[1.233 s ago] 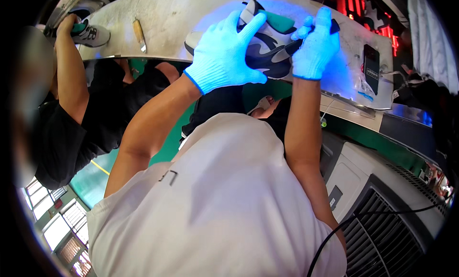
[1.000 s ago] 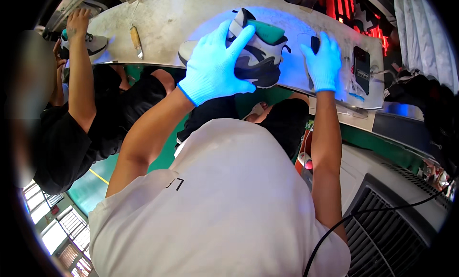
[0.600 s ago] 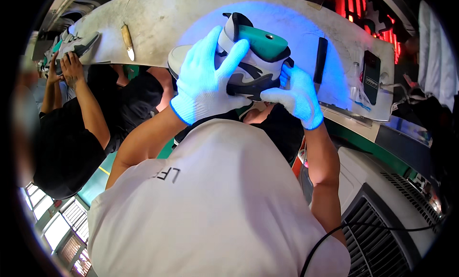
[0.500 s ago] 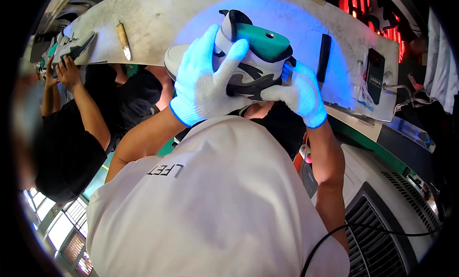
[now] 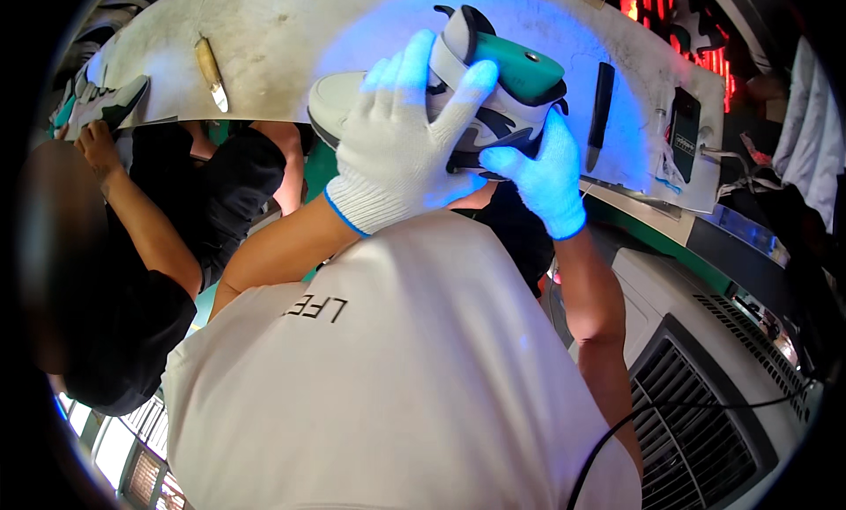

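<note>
Both of my hands, in white knit gloves with blue cuffs, grip a white and black sneaker (image 5: 339,99) over the table's near edge. A green shoe last (image 5: 520,65) fills the shoe's opening, and its toe points left. My left hand (image 5: 397,131) lies across the side of the upper, fingers over the top and thumb up toward the last. Around the heel end, my right hand (image 5: 548,175) is closed with its thumb along the sole edge. Some right fingertips are hidden behind the shoe. Blue light falls on gloves and shoe.
A wooden-handled knife (image 5: 210,74) lies on the pale table (image 5: 273,34) to the left. At right are a black-handled tool (image 5: 600,114) and a dark phone (image 5: 686,131). On the far left, a co-worker's hand (image 5: 99,149) touches another sneaker (image 5: 110,105). A grey vented machine (image 5: 696,404) stands lower right.
The sneaker and both hands have shifted slightly right in the picture, while table things have shifted left. My grip on the shoe looks much the same. The co-worker's sneaker sits lower and farther left.
</note>
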### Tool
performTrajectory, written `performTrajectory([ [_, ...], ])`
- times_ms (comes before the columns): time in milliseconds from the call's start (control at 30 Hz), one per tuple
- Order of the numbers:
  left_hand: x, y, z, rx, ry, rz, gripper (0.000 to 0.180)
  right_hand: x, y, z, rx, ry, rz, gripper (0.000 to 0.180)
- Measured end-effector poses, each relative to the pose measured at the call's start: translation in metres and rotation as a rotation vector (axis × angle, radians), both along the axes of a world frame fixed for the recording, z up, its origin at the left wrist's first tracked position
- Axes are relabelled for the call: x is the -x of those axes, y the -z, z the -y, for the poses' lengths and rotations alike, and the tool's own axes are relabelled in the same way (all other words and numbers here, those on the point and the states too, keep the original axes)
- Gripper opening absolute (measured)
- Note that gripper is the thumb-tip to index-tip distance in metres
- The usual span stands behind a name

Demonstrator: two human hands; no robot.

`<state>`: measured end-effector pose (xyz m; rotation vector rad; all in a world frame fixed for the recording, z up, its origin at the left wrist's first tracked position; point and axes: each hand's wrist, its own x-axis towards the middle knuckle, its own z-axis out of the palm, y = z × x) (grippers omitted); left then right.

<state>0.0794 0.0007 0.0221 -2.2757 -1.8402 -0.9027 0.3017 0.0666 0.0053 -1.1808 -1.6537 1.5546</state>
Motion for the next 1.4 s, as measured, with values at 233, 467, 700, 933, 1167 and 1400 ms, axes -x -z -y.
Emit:
performTrajectory([
  [233, 0.066, -0.038, -0.010, 0.417, 0.095, 0.159, 0.123, -0.001, 0.003, -0.004, -0.083, 0.018, 0.031, 0.088],
  [467, 0.053, -0.024, 0.003, 0.325, -0.021, 0.150, 0.113, 0.027, -0.014, 0.023, -0.147, 0.143, 0.120, 0.096],
  [700, 0.037, -0.035, -0.006, 0.414, -0.016, 0.104, 0.114, 0.010, 0.007, 0.028, -0.225, 0.147, 0.075, 0.094],
  [933, 0.008, -0.031, -0.017, 0.429, -0.033, 0.205, 0.122, -0.034, -0.001, -0.005, 0.065, -0.212, 0.062, 0.065],
  [1167, 0.005, -0.027, -0.015, 0.319, 0.080, 0.267, 0.108, -0.045, -0.017, -0.038, 0.160, -0.377, 0.163, 0.067],
  [1400, 0.010, -0.014, -0.009, 0.333, 0.093, 0.403, 0.101, -0.046, 0.014, -0.060, 0.087, -0.607, -0.204, 0.079],
])
